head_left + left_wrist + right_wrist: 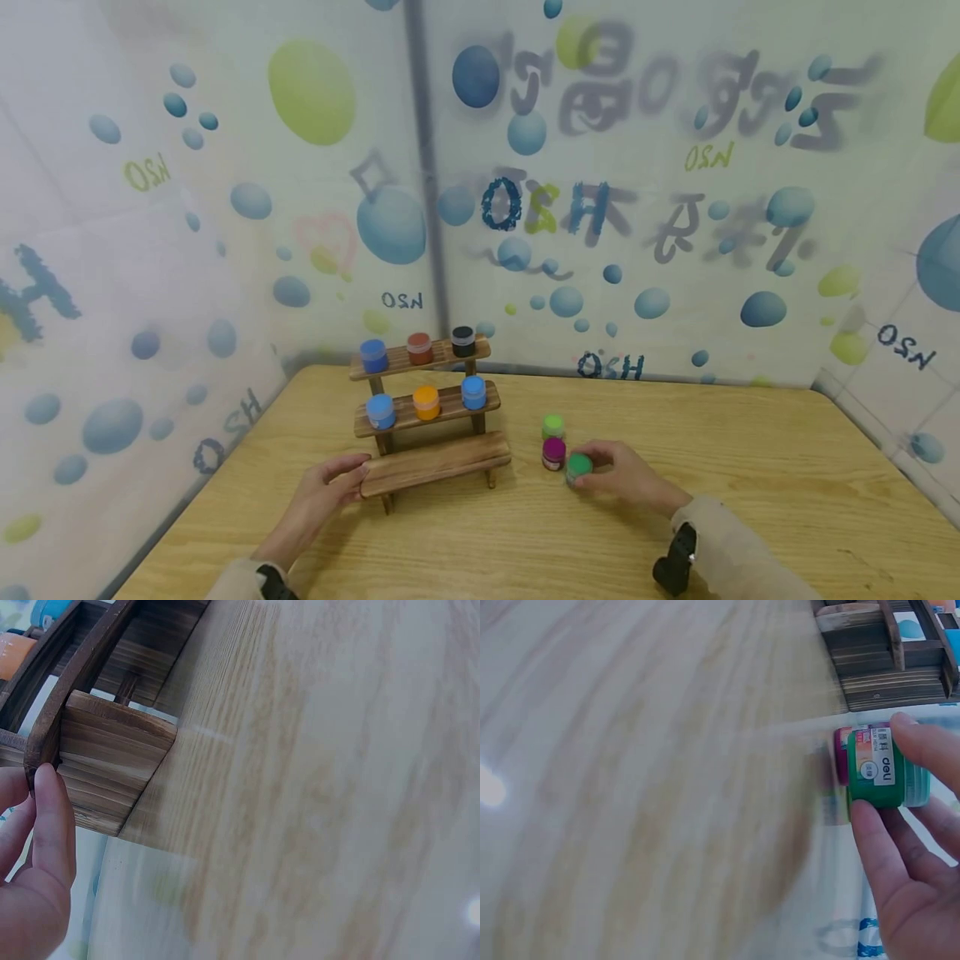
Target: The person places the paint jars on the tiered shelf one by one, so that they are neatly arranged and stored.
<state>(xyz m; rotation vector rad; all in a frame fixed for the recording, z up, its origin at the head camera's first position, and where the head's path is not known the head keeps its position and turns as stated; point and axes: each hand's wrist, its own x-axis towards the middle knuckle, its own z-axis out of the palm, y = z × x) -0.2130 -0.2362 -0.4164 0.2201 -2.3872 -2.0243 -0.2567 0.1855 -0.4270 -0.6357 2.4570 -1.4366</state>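
My left hand [321, 498] pinches the left end of the lowest plank of a three-tier wooden stand [435, 468]. In the left wrist view, thumb and fingers meet at the tip of that dark plank [46, 735]. My right hand [633, 483] holds a small green paint jar [579, 468] between thumb and fingers. Its label faces the right wrist camera, with the clear-rimmed lid toward the palm. Right behind it stand a purple jar [554, 454] and a light green jar [552, 427], the purple one partly hidden by the green jar in the right wrist view.
On the stand's top tier sit a dark blue jar [373, 356], a brown-red jar [420, 348] and a black jar [463, 342]. The middle tier carries two light blue jars and an orange jar [427, 402] between them. A patterned curtain [637, 333] hangs behind the wooden table [712, 450].
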